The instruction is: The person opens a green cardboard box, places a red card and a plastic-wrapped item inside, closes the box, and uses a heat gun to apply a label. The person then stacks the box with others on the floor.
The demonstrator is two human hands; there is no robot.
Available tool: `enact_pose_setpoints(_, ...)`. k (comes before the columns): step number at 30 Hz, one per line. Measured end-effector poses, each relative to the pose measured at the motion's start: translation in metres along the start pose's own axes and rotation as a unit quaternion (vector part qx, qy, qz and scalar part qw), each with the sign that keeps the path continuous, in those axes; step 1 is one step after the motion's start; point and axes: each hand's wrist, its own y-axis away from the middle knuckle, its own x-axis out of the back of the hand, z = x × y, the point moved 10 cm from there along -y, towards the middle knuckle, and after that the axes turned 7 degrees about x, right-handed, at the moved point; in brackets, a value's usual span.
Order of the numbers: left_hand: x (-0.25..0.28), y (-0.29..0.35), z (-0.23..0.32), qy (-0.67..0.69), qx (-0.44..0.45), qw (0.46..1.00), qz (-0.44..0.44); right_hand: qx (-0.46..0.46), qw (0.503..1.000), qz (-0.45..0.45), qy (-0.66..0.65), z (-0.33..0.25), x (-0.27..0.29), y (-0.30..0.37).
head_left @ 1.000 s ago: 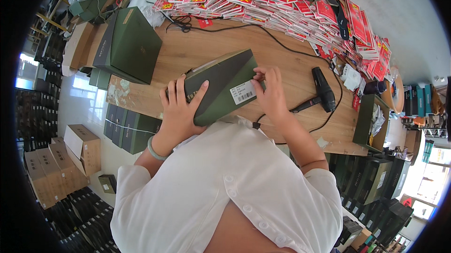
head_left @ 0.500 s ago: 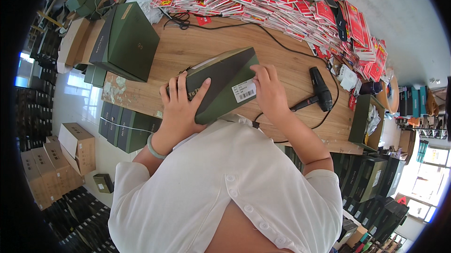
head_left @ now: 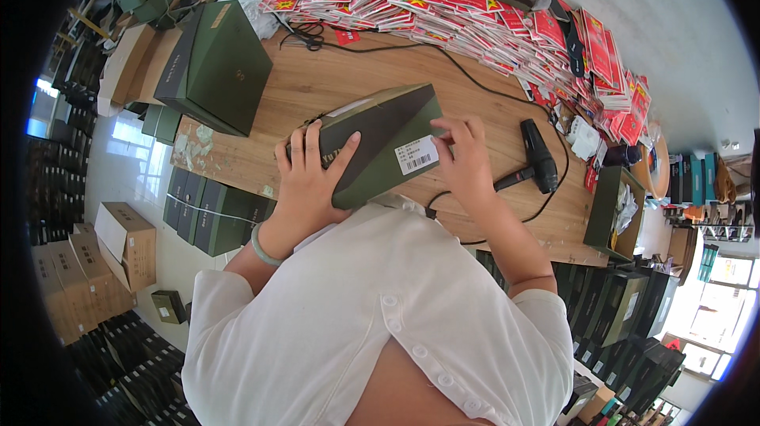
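A dark green and black cardboard box (head_left: 372, 141) is tilted across the near part of the wooden table, close against my body. My left hand (head_left: 310, 173) grips it from the left, fingers laid over its dark side and thumb pointing inward. On the end facing me sits a white barcode label (head_left: 417, 155). My right hand (head_left: 463, 153) has its thumb and bent forefinger closed at the label's right edge. Whether that edge is lifted from the box is too small to tell.
A black hair dryer (head_left: 538, 158) lies right of my right hand, its cord curving across the wooden table (head_left: 332, 70). Red printed packets (head_left: 475, 30) are heaped along the back. A larger green box (head_left: 218, 70) stands at left, and an open green box (head_left: 616, 212) at right.
My right fingers have shifted slightly right and down, from the box's corner to the label's edge. The box has barely moved under my left hand.
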Motion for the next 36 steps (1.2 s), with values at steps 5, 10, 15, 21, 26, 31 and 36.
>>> enact_pose_setpoints(5,-0.001,0.001,0.000,-0.003,0.000,1.000,0.002,-0.020,0.997,0.030,0.070,0.004,0.003,0.005)
enact_pose_setpoints(10,-0.001,0.000,0.000,-0.007,0.000,1.000,-0.007,0.021,0.991,0.073,0.106,-0.003,0.003,0.006)
enact_pose_setpoints(15,-0.001,0.001,0.000,-0.004,0.001,1.000,-0.002,0.015,0.991,0.080,0.107,-0.004,0.004,0.006)
enact_pose_setpoints(21,0.000,0.000,0.001,0.002,0.004,1.000,0.002,0.075,0.993,0.053,0.070,-0.012,0.007,0.006)
enact_pose_setpoints(26,-0.001,0.000,-0.001,0.002,0.009,1.000,-0.001,0.082,0.995,0.027,0.050,-0.012,0.002,0.004)
enact_pose_setpoints(31,0.000,-0.001,-0.004,0.016,0.011,1.000,-0.017,0.198,0.978,-0.046,0.039,-0.048,-0.014,-0.008)
enact_pose_setpoints(36,0.003,-0.008,-0.010,0.030,0.009,0.999,-0.035,0.228,0.962,-0.148,-0.008,-0.048,-0.043,-0.021)
